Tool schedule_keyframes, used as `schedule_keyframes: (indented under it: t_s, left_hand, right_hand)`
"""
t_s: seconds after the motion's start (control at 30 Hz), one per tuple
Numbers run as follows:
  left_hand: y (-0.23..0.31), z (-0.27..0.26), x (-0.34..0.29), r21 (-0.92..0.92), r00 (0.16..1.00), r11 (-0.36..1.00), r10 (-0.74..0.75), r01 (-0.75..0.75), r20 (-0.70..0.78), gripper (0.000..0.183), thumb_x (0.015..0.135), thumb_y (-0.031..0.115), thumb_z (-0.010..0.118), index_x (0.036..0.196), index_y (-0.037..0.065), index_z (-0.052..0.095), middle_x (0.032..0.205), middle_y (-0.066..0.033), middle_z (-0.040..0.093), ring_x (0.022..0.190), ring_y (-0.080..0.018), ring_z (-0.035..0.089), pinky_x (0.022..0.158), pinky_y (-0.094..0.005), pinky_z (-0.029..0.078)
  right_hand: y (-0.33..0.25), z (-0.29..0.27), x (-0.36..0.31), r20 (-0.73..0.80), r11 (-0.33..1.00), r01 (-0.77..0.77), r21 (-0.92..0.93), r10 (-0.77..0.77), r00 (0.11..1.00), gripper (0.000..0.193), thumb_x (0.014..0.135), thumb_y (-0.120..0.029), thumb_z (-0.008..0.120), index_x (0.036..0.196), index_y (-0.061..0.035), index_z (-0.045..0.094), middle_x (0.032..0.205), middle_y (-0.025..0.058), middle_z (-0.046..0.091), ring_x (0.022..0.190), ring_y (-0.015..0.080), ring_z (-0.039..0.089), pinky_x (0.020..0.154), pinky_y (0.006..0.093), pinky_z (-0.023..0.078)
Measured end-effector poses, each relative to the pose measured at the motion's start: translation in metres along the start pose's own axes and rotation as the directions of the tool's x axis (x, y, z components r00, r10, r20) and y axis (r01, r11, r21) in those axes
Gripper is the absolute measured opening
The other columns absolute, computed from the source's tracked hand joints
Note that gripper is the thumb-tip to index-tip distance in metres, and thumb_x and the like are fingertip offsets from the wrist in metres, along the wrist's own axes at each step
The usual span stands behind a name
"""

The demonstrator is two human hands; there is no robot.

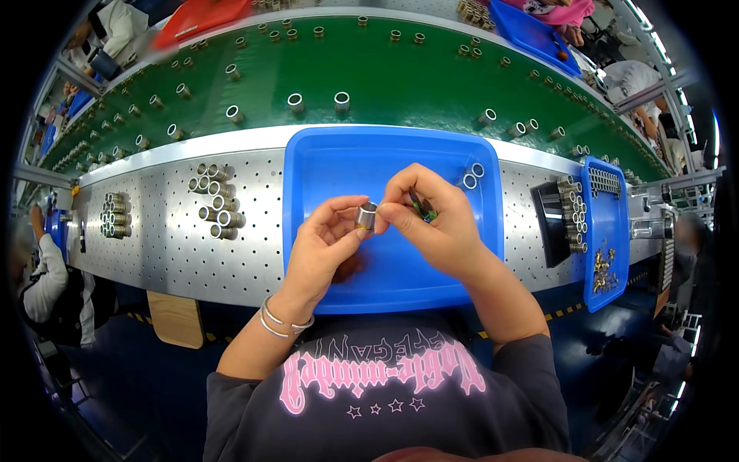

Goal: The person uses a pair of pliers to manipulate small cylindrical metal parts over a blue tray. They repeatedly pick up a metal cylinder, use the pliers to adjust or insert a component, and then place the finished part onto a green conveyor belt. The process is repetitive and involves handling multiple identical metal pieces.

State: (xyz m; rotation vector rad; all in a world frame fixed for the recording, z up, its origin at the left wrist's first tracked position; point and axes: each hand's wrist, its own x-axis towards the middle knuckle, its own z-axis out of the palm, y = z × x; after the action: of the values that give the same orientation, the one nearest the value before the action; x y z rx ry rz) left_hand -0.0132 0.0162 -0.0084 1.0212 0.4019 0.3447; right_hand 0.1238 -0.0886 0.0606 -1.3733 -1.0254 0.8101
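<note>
Over the blue tray (308, 146), my left hand (323, 235) pinches a short, shiny metal sleeve (366, 216) between thumb and fingers. My right hand (435, 223) is closed, its thumb and forefinger tips meeting at the sleeve's right side. Out of its curled fingers stick small dark pieces with green on them (422, 206); their kind is too small to make out. Two more metal sleeves (474, 175) stand in the tray's far right part. Below my left hand, a blurred brown thing (350, 266) lies partly hidden in the tray.
Beyond the tray runs a green conveyor belt (262, 88) with many metal sleeves spread along it. Sleeve groups (219, 200) stand left on the perforated metal table (265, 262). At right are a black holder (550, 223), sleeves and a smaller blue tray (604, 231) with brass-coloured pieces. Other people sit around.
</note>
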Motion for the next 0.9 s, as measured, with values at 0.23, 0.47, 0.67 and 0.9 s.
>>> schedule_keyframes:
  t_s: [0.23,0.47,0.67,0.9]
  left_hand:
    - [0.007,-0.005,0.003,-0.336,0.989,0.935,-0.139,0.114,-0.051,0.037,0.086,0.002,0.053,0.123,0.001,0.045,0.107,-0.0114,0.057,0.099,-0.0191,0.058,0.087,-0.0280,0.047]
    - [0.010,-0.008,0.006,-0.356,0.986,0.928,-0.147,0.111,-0.076,0.041,0.088,0.005,0.053,0.127,0.002,0.040,0.109,-0.0122,0.056,0.103,-0.0206,0.056,0.093,-0.0308,0.045]
    - [0.010,-0.012,0.005,-0.431,0.991,0.898,-0.123,0.090,-0.050,0.047,0.089,0.007,0.050,0.133,0.003,0.035,0.115,-0.0158,0.055,0.105,-0.0227,0.056,0.093,-0.0301,0.046]
    - [0.012,-0.007,0.004,-0.363,0.994,0.929,-0.097,0.075,-0.044,0.047,0.088,0.006,0.054,0.131,0.003,0.038,0.115,-0.0145,0.055,0.105,-0.0200,0.056,0.091,-0.0275,0.047]
  right_hand:
    - [0.001,-0.001,0.003,-0.024,0.878,-0.078,-0.473,0.076,0.997,0.032,0.080,-0.022,0.065,0.105,-0.0076,0.050,0.084,0.0107,0.061,0.074,0.0238,0.063,0.064,0.0332,0.048]
    - [0.014,0.000,0.004,-0.014,0.787,0.014,-0.616,-0.028,0.999,0.033,0.080,-0.023,0.064,0.106,-0.0077,0.052,0.090,0.0119,0.063,0.078,0.0281,0.063,0.065,0.0363,0.049]
    - [0.022,0.000,0.003,-0.048,0.807,0.064,-0.588,-0.114,0.992,0.028,0.078,-0.019,0.066,0.099,-0.0051,0.056,0.091,0.0099,0.062,0.078,0.0270,0.063,0.064,0.0340,0.050]
    - [0.031,0.003,0.005,-0.008,0.819,0.127,-0.560,-0.158,0.987,0.023,0.073,-0.014,0.069,0.093,-0.0081,0.060,0.081,0.0055,0.058,0.072,0.0245,0.061,0.059,0.0322,0.049]
